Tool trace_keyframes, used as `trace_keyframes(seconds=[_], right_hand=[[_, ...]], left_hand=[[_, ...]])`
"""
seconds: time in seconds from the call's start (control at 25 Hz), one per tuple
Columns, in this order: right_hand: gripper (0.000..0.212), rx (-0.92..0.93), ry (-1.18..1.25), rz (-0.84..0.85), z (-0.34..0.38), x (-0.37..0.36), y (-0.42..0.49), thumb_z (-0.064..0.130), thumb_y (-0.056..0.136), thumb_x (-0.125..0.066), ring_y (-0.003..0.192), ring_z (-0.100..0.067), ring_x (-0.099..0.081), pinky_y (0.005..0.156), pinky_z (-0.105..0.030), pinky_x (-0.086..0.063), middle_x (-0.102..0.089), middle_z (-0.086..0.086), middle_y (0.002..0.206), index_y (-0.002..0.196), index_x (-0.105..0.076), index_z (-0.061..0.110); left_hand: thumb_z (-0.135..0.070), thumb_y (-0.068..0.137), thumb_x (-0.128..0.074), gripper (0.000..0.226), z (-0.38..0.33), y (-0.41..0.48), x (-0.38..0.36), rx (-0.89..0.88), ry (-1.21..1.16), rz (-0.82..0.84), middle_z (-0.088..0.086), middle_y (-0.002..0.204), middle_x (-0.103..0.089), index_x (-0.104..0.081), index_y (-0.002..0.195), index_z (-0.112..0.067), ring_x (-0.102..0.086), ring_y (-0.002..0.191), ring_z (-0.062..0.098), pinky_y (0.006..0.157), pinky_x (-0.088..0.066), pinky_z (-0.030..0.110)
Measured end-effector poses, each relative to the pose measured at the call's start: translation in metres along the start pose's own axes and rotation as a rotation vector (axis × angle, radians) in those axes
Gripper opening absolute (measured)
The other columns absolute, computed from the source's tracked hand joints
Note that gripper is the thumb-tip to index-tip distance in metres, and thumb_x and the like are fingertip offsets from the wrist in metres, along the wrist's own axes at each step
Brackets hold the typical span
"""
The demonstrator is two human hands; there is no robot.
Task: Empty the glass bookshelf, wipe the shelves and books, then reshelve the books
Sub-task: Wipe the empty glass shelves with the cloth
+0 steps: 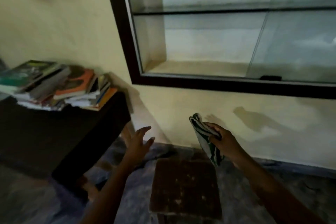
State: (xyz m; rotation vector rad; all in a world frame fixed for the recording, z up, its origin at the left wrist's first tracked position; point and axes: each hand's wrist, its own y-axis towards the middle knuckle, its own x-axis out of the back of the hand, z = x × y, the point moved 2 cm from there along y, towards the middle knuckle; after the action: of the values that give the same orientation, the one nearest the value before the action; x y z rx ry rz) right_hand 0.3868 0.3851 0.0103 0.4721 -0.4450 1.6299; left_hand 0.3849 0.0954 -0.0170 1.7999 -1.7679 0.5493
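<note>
Gripping a cloth (203, 132), right hand (222, 140) hangs below the bookshelf (127, 42); left fingers (144, 130) splay wide beside the table (54, 127).

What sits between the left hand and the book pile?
Head view: only the dark table under the book pile; its corner and side lie between the pile and the left hand.

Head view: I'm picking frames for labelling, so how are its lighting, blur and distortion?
Head view: dim light; the book pile is motion-blurred, titles unreadable; the bookshelf frame leans from wide-angle distortion; soft shadows fall on the wall beside the cloth.
</note>
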Motion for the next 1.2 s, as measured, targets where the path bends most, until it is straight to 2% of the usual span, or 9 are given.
trace_keyframes(seconds=[0.32,0.56,0.68,0.8,0.88,1.0,1.08,1.12,1.2], right_hand=[[0.041,0.360,-0.016,-0.216,0.094,0.110,0.119,-0.003,0.089,-0.052,0.114,-0.016,-0.053,0.084,-0.011,-0.035,-0.055,0.001,0.124,0.127,-0.054,0.014],[0.038,0.768,-0.360,-0.522,0.216,0.207,0.271,0.024,0.084,-0.049,0.106,-0.030,-0.059,0.089,-0.030,-0.041,-0.063,-0.015,0.115,0.117,-0.064,0.012],[0.043,0.630,-0.796,-0.540,0.243,0.223,0.336,0.014,0.093,-0.048,0.122,-0.030,-0.045,0.095,-0.041,-0.038,-0.048,-0.006,0.137,0.135,-0.047,0.024],[0.060,0.440,-1.000,-0.291,0.217,0.207,0.363,0.039,0.091,-0.052,0.138,-0.025,-0.025,0.109,-0.048,-0.023,-0.026,-0.003,0.152,0.144,-0.027,0.030],[0.074,0.467,-1.062,-0.338,0.196,0.195,0.369,0.048,0.085,-0.059,0.141,-0.023,-0.015,0.113,-0.050,-0.014,-0.018,-0.002,0.154,0.146,-0.022,0.029],[0.079,0.488,-1.167,-0.450,0.184,0.200,0.379,0.044,0.079,-0.067,0.142,-0.023,-0.011,0.111,-0.049,-0.010,-0.018,-0.002,0.154,0.145,-0.026,0.028],[0.065,0.571,-1.216,-0.530,0.178,0.197,0.392,0.034,0.081,-0.067,0.139,-0.027,-0.025,0.110,-0.048,-0.018,-0.032,-0.005,0.149,0.139,-0.040,0.028],[0.053,0.644,-1.234,-0.614,0.177,0.195,0.400,0.026,0.079,-0.067,0.130,-0.028,-0.042,0.105,-0.047,-0.030,-0.048,-0.006,0.139,0.130,-0.052,0.028],[0.040,0.800,-1.221,-0.803,0.171,0.193,0.415,0.017,0.069,-0.072,0.095,-0.022,-0.066,0.076,-0.035,-0.052,-0.069,0.002,0.108,0.105,-0.069,0.032]], left_hand=[[-0.024,0.092,-0.059,0.055,-0.145,0.185,0.044,-0.427,0.250,-0.161,0.009,0.148,-0.035,-0.038,0.141,-0.013,-0.029,0.138,0.024,0.110,-0.024,0.029],[-0.031,0.094,-0.052,0.061,-0.237,0.292,0.073,-0.560,0.448,-0.323,0.006,0.154,-0.024,-0.025,0.147,-0.017,-0.016,0.144,0.022,0.115,-0.018,0.042],[-0.031,0.095,-0.050,0.060,-0.254,0.322,0.077,-0.525,0.564,-0.330,0.005,0.154,-0.022,-0.024,0.147,-0.018,-0.016,0.143,0.020,0.115,-0.020,0.044],[-0.030,0.094,-0.051,0.061,-0.254,0.340,0.075,-0.515,0.629,-0.347,0.004,0.153,-0.025,-0.024,0.147,-0.018,-0.019,0.142,0.020,0.115,-0.019,0.041],[-0.031,0.094,-0.052,0.063,-0.250,0.355,0.070,-0.529,0.700,-0.346,0.004,0.154,-0.023,-0.021,0.148,-0.019,-0.017,0.143,0.020,0.115,-0.019,0.042],[-0.032,0.092,-0.054,0.067,-0.254,0.387,0.066,-0.552,0.811,-0.347,0.004,0.154,-0.023,-0.021,0.148,-0.019,-0.018,0.142,0.022,0.114,-0.019,0.045],[-0.030,0.090,-0.058,0.066,-0.253,0.419,0.060,-0.585,0.825,-0.380,0.005,0.151,-0.030,-0.026,0.147,-0.019,-0.025,0.139,0.024,0.112,-0.022,0.047],[-0.028,0.088,-0.060,0.064,-0.251,0.435,0.056,-0.609,0.818,-0.411,0.006,0.147,-0.036,-0.033,0.145,-0.018,-0.031,0.136,0.026,0.110,-0.025,0.048],[-0.020,0.084,-0.067,0.053,-0.245,0.463,0.051,-0.705,0.793,-0.487,0.010,0.131,-0.056,-0.050,0.134,-0.016,-0.051,0.121,0.030,0.101,-0.039,0.048]])
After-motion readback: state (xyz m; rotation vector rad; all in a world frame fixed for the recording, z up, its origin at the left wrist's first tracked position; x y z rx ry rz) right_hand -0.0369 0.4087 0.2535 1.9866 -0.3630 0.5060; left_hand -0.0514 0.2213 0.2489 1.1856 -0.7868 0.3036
